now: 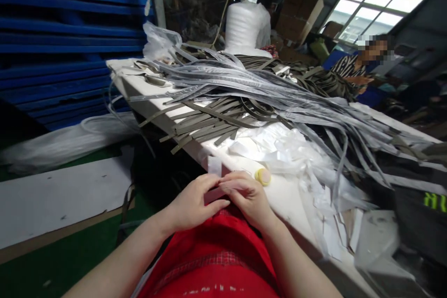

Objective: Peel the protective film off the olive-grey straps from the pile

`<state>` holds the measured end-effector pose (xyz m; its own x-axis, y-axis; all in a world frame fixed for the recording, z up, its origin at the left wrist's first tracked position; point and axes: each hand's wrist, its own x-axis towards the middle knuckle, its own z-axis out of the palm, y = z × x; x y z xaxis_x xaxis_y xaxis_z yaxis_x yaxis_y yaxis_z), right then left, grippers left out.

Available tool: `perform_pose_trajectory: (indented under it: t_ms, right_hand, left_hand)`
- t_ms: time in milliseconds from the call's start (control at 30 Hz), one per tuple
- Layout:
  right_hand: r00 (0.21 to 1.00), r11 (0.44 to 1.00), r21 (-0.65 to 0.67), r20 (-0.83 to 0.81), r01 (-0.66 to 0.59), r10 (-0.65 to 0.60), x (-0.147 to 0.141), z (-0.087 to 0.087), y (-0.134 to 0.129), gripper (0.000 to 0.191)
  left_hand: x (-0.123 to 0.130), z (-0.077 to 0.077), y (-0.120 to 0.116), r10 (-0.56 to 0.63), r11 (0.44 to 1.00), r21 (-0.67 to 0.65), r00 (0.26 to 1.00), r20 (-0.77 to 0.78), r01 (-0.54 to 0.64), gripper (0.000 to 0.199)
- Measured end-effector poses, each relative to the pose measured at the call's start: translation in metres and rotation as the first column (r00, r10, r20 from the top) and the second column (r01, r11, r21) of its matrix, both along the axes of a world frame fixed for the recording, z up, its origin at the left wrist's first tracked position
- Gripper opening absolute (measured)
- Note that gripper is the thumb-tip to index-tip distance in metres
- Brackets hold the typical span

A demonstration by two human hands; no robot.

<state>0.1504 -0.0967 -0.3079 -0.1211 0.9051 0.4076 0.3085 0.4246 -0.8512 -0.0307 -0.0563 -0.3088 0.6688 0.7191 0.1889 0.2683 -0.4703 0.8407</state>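
Close in front of my red apron, my two hands meet at the near edge of the white table. A flat, dark reddish-brown strip runs between them. The thumb and fingers of my left hand close around its left part. My right hand pinches the strip's other end, its fingertips touching those of the left. Just beyond the hands a small whitish, see-through piece sticks up; whether it joins the strip I cannot tell. Right of them, a yellow roll of tape lies on the table.
Grey-brown straps and straps in clear plastic sleeves spread across the white table. Crumpled clear film lies nearer. Blue pallets are stacked at left. Another person is at the far right.
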Motion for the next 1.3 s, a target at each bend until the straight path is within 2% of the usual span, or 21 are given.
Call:
perform_pose_trajectory:
  t_ms: [67, 133, 167, 233, 300, 333, 400, 467, 500, 567, 633, 667, 700, 767, 867, 1000, 1067, 1167, 1233, 1300]
  right_hand:
    - [0.995, 0.998, 0.009, 0.086, 0.056, -0.057, 0.01, 0.0, -0.004, 0.014]
    - [0.939, 0.971, 0.072, 0.247, 0.228, -0.239, 0.028, -0.006, -0.008, 0.015]
    - [0.866, 0.936, 0.125, 0.354, 0.329, -0.352, 0.039, -0.011, -0.011, 0.017]
    - [0.652, 0.861, 0.226, 0.573, 0.455, -0.496, 0.062, -0.024, -0.014, 0.022]
    - [0.474, 0.852, 0.25, 0.742, 0.46, -0.473, 0.081, -0.037, -0.015, 0.029]
    - [0.424, 0.867, 0.237, 0.796, 0.439, -0.432, 0.088, -0.042, -0.015, 0.033]
    - [0.388, 0.889, 0.216, 0.84, 0.403, -0.38, 0.093, -0.043, -0.012, 0.032]
    - [0.422, 0.882, 0.222, 0.812, 0.416, -0.404, 0.089, -0.033, -0.009, 0.024]
    - [0.473, 0.872, 0.223, 0.768, 0.435, -0.432, 0.083, -0.026, -0.007, 0.023]
    - [0.649, 0.886, 0.152, 0.628, 0.439, -0.429, 0.065, -0.009, -0.006, 0.022]
    - [0.869, 0.956, -0.046, 0.431, 0.288, -0.242, 0.042, 0.003, -0.008, 0.026]
    - [0.941, 0.975, -0.149, 0.32, 0.163, -0.108, 0.032, 0.007, -0.009, 0.029]
    - [0.976, 0.973, -0.226, 0.217, 0.047, 0.003, 0.022, 0.009, -0.01, 0.031]
    - [0.989, 0.953, -0.292, 0.092, -0.082, 0.114, 0.008, 0.01, -0.011, 0.029]
    - [0.985, 0.946, -0.295, 0.061, -0.134, 0.159, -0.001, 0.012, -0.011, 0.023]
    - [0.965, 0.935, -0.256, 0.027, -0.246, 0.261, -0.001, 0.016, -0.01, 0.035]
    - [0.976, 0.957, -0.213, 0.041, -0.199, 0.212, -0.003, 0.015, -0.008, 0.031]
    - [0.995, 0.991, -0.134, 0.085, -0.03, 0.042, -0.008, 0.01, -0.004, 0.009]
    - [0.993, 0.996, -0.091, 0.121, 0.012, -0.001, -0.011, 0.009, -0.001, 0.015]
    - [0.985, 0.999, -0.053, 0.17, -0.006, 0.015, -0.012, 0.011, 0.001, 0.017]
  left_hand:
    - [0.005, -0.01, -0.002, -0.064, 0.998, -0.002, 0.998, -0.017, 0.064, 0.024]
    - [0.006, -0.021, -0.003, -0.038, 0.999, -0.037, 0.999, -0.025, 0.037, 0.031]
    - [0.006, -0.025, -0.003, -0.012, 0.999, -0.052, 0.999, -0.032, 0.011, 0.031]
    - [0.004, -0.031, -0.003, 0.001, 0.998, -0.067, 0.999, -0.047, -0.004, 0.028]
    - [0.002, -0.033, -0.003, -0.025, 0.997, -0.07, 0.999, -0.046, 0.022, 0.027]
    - [0.002, -0.032, -0.004, -0.04, 0.997, -0.069, 0.998, -0.039, 0.038, 0.027]
    - [0.003, -0.03, -0.006, -0.065, 0.996, -0.063, 0.998, -0.013, 0.064, 0.029]
    - [0.005, -0.028, -0.008, -0.066, 0.996, -0.054, 0.998, 0.015, 0.066, 0.03]
    - [0.005, -0.027, -0.009, -0.059, 0.997, -0.047, 0.998, 0.025, 0.061, 0.031]
    - [0.003, -0.026, -0.011, -0.038, 0.999, -0.034, 0.999, 0.03, 0.039, 0.03]
    - [-0.002, -0.024, -0.013, -0.024, 0.999, -0.032, 0.999, 0.041, 0.026, 0.029]
    - [-0.004, -0.024, -0.013, -0.024, 0.999, -0.035, 0.998, 0.052, 0.026, 0.029]
    - [-0.008, -0.023, -0.013, -0.027, 0.999, -0.038, 0.998, 0.062, 0.029, 0.029]
    - [-0.014, -0.022, -0.014, -0.035, 0.998, -0.049, 0.997, 0.069, 0.038, 0.029]
    - [-0.023, -0.022, -0.013, -0.008, 0.997, -0.081, 0.998, 0.066, 0.014, 0.029]
    - [-0.03, -0.023, -0.011, 0.062, 0.986, -0.159, 0.99, 0.124, -0.042, 0.033]
    - [-0.03, -0.023, -0.011, 0.055, 0.984, -0.175, 0.988, 0.141, -0.03, 0.036]
    - [-0.029, -0.021, -0.012, 0.013, 0.988, -0.157, 0.993, 0.118, 0.006, 0.04]
    - [-0.027, -0.018, -0.014, -0.009, 0.99, -0.137, 0.994, 0.111, 0.024, 0.04]
    - [-0.027, -0.014, -0.015, -0.021, 0.994, -0.1, 0.993, 0.119, 0.033, 0.039]
